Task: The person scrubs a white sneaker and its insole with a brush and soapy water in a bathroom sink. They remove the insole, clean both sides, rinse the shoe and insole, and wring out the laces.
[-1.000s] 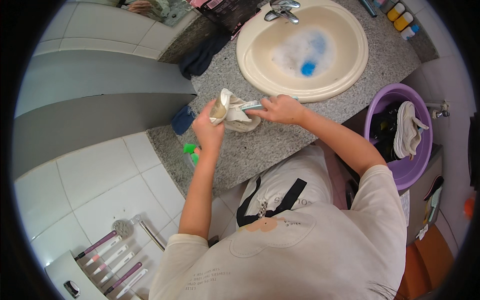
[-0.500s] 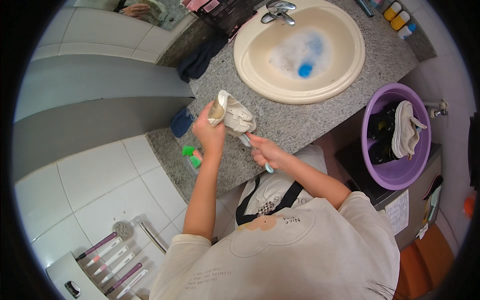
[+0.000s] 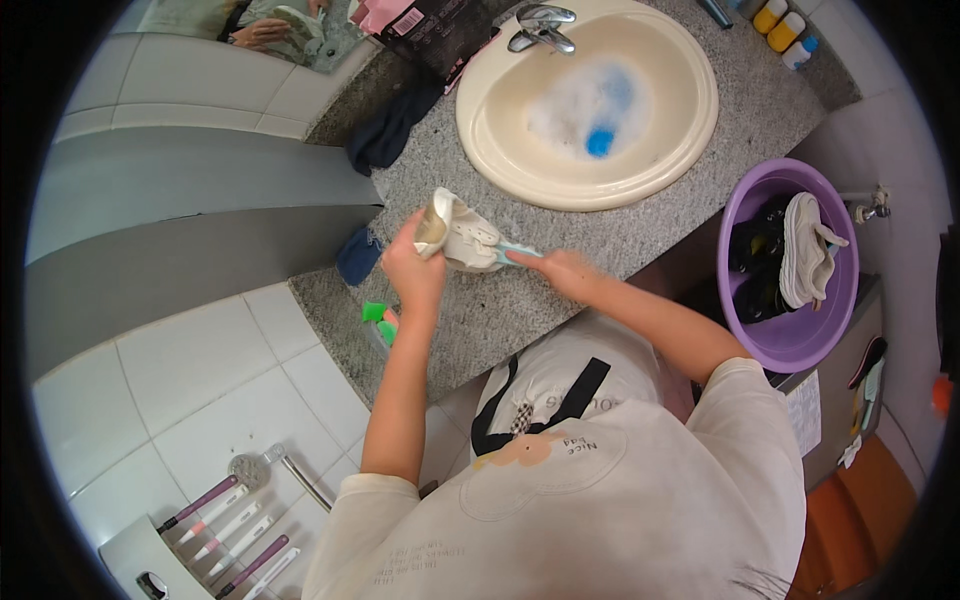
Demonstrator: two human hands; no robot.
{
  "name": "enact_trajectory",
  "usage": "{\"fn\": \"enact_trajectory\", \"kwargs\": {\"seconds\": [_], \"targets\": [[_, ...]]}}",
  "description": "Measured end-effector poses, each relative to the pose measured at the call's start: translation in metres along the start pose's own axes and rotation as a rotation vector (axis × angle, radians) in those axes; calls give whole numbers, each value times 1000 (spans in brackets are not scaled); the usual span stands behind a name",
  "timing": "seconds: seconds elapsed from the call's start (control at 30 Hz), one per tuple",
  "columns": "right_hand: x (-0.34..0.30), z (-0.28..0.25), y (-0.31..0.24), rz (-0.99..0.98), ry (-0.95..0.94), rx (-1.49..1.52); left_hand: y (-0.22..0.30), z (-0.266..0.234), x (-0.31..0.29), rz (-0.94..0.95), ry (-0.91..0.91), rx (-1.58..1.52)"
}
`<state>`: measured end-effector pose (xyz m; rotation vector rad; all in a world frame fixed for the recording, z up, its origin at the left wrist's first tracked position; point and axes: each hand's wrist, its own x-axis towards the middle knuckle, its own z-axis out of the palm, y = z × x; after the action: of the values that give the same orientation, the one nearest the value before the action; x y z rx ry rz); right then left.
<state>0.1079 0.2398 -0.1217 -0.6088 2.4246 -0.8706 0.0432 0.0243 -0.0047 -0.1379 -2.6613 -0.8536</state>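
Note:
My left hand (image 3: 412,262) is closed around the heel end of a white shoe (image 3: 468,238), holding it above the granite counter. The shoe's toe points toward the right. In my right hand (image 3: 572,275) is the handle of a light blue brush (image 3: 516,251), gripped with the thumb along it. The brush head lies against the front of the shoe; its bristles hardly show. Beyond the shoe, a cream sink (image 3: 487,150) holds white suds with a blue object (image 3: 600,142) among them.
A purple basin (image 3: 731,262) at the right holds another white shoe (image 3: 803,250) and black items. Dark cloth (image 3: 388,130) lies left of the sink, a blue cloth (image 3: 357,256) near the counter's left edge, beside green sponges (image 3: 375,313). Bottles (image 3: 785,32) stand at the far right.
My right hand has moved to the right and a little away from me, swinging the brush from slanting toward me to nearly crosswise at the shoe's toe. My left hand still grips the shoe.

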Motion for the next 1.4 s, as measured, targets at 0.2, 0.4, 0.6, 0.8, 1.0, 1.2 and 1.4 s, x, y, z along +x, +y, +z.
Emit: {"fn": "enact_trajectory", "kwargs": {"seconds": [0.2,0.4,0.6,0.8,1.0,1.2,1.4], "targets": [[20,-57,24,-381,246,-487,18,-4,2,-74,-73,-65],[0,7,3,-74,276,-124,23,-5,-8,-61,-49,62],[-2,79,-67,331,249,1169,11,1,-24,-24,52,-18],[9,-1,-77,682,-387,2693,6,2,-16,-125,63,-17],[2,1,-100,327,-65,1826,16,-6,-18,-98,68,15],[-3,68,-14,-25,290,668,19,1,-21,-3,38,-7],[-51,7,-8,301,296,184,-8,-16,3,-348,83,3]]}}
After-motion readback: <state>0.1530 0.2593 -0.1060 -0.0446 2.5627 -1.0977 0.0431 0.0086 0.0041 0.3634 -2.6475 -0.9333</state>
